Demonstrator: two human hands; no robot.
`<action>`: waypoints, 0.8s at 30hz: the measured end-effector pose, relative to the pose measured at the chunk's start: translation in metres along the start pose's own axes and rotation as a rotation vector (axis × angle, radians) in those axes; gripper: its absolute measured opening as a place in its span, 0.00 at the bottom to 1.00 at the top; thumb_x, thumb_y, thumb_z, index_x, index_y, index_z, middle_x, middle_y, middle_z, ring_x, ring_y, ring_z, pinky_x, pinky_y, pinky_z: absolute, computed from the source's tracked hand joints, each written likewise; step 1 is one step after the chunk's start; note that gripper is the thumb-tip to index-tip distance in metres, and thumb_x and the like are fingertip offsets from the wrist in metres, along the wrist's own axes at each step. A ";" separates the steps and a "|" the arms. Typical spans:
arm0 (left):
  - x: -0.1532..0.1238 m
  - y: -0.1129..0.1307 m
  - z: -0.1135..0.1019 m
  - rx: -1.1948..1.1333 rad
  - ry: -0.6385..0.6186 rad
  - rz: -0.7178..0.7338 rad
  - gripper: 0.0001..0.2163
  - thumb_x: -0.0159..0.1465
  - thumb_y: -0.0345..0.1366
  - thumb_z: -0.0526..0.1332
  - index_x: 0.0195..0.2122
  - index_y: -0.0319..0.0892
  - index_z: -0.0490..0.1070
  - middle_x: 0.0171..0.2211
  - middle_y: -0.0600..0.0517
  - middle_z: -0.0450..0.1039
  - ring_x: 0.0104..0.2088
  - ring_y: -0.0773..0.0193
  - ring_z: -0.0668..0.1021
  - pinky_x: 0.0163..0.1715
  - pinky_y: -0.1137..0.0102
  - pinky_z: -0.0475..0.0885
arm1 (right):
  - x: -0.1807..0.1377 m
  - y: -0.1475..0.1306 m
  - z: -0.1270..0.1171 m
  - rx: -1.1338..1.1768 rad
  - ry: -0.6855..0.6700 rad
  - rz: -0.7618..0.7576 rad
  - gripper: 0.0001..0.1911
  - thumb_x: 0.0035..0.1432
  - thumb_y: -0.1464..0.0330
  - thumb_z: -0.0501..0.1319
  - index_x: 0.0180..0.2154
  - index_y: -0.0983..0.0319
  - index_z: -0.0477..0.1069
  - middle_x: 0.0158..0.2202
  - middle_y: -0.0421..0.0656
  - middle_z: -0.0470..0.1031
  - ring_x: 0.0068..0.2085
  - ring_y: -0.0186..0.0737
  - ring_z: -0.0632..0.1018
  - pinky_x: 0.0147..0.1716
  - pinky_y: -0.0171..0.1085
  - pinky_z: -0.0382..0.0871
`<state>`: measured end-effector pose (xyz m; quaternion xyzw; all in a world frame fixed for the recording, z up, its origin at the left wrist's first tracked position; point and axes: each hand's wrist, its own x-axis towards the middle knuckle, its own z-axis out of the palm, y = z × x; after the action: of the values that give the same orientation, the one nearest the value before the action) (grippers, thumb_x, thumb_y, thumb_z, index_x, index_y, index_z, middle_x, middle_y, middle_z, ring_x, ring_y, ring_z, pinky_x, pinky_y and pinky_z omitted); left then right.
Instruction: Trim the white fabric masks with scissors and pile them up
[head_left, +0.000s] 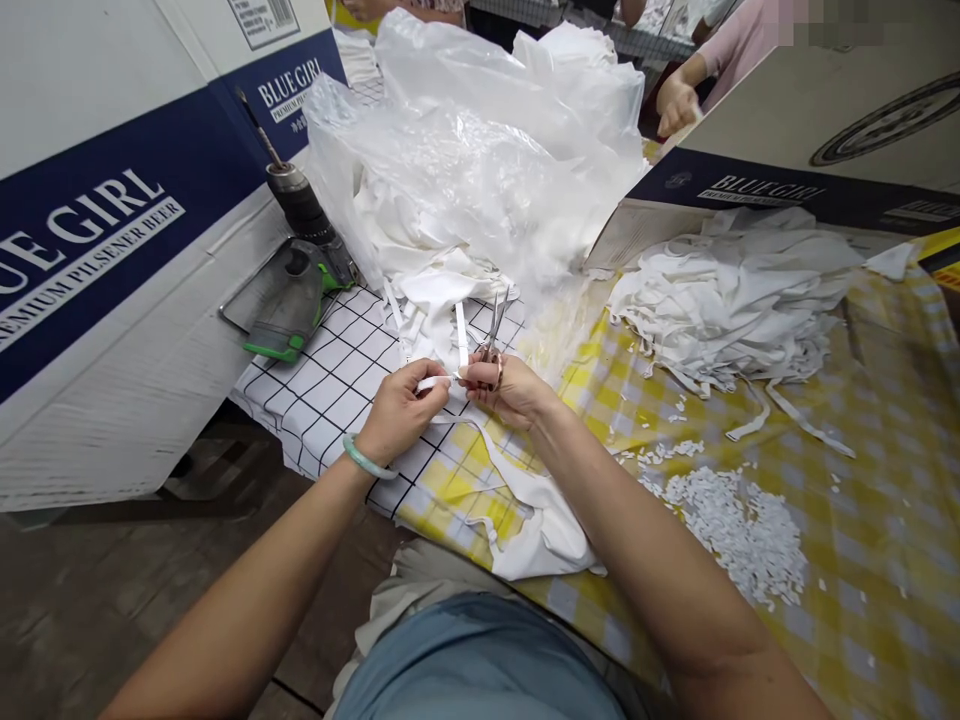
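Hands meet over the near edge of a table in the head view, seen from above by someone seated. The left hand, a pale green bangle on its wrist, is closed in a narrow pinch on a white strip of fabric or elastic. The strip runs from the fingertips across to the right hand and then stands up in a short tail. The right hand is curled round the handles of small scissors, blades pointing up and away, just beside the strip. The strip looks joined to a white garment that lies limp over the table's edge towards the lap. It seems very light, soft and floppy with no stiffness of its own, so it probably needs a pinch close on either side of the working spot, pulled taut. Under the hands lie a black-grid cloth and a yellow checked cloth. To the right sit a heap of white strips and a scatter of tiny white cuttings. Behind is a clear plastic bag stuffed with white fabric, and to the left a cordless drill. Printed cardboard boxes flank the table. Another person's hand shows at the far side.
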<state>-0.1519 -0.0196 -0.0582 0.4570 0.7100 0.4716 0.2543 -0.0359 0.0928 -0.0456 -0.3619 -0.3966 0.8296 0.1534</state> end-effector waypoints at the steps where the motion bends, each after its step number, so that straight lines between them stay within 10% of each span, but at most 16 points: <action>1: -0.001 -0.001 0.002 -0.010 -0.017 -0.013 0.10 0.63 0.42 0.57 0.33 0.41 0.70 0.23 0.56 0.65 0.20 0.70 0.64 0.20 0.74 0.62 | 0.000 0.000 0.000 0.001 -0.001 -0.006 0.13 0.33 0.73 0.70 0.24 0.63 0.69 0.21 0.35 0.71 0.26 0.29 0.73 0.25 0.28 0.66; 9: 0.003 -0.007 -0.024 0.154 0.037 -0.081 0.06 0.58 0.36 0.60 0.26 0.42 0.69 0.23 0.53 0.66 0.25 0.64 0.68 0.28 0.69 0.65 | -0.004 -0.013 -0.001 -0.116 0.137 -0.196 0.16 0.37 0.67 0.74 0.26 0.62 0.69 0.24 0.36 0.72 0.28 0.29 0.71 0.29 0.31 0.66; 13: -0.010 0.005 -0.032 0.528 0.233 0.179 0.06 0.58 0.31 0.59 0.36 0.41 0.74 0.41 0.43 0.71 0.45 0.49 0.72 0.48 0.56 0.64 | -0.036 -0.032 -0.020 -0.344 0.183 -0.389 0.16 0.46 0.59 0.72 0.30 0.62 0.71 0.29 0.39 0.75 0.30 0.31 0.72 0.33 0.33 0.68; 19: -0.039 0.018 0.019 0.535 -0.419 0.540 0.07 0.62 0.30 0.57 0.40 0.40 0.72 0.44 0.43 0.73 0.46 0.51 0.73 0.48 0.55 0.67 | -0.103 -0.011 -0.054 -0.491 0.213 -0.302 0.17 0.47 0.56 0.72 0.31 0.61 0.72 0.28 0.38 0.72 0.29 0.33 0.70 0.30 0.34 0.64; 24: -0.043 0.029 0.025 0.370 -0.395 0.484 0.07 0.66 0.29 0.51 0.33 0.41 0.66 0.34 0.46 0.69 0.35 0.60 0.71 0.36 0.67 0.68 | -0.129 0.035 -0.053 -0.682 0.201 -0.331 0.17 0.46 0.63 0.72 0.38 0.59 0.72 0.37 0.41 0.75 0.37 0.38 0.74 0.39 0.37 0.68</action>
<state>-0.1008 -0.0432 -0.0456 0.7326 0.5916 0.2840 0.1805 0.0926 0.0295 -0.0336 -0.4025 -0.6856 0.5747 0.1940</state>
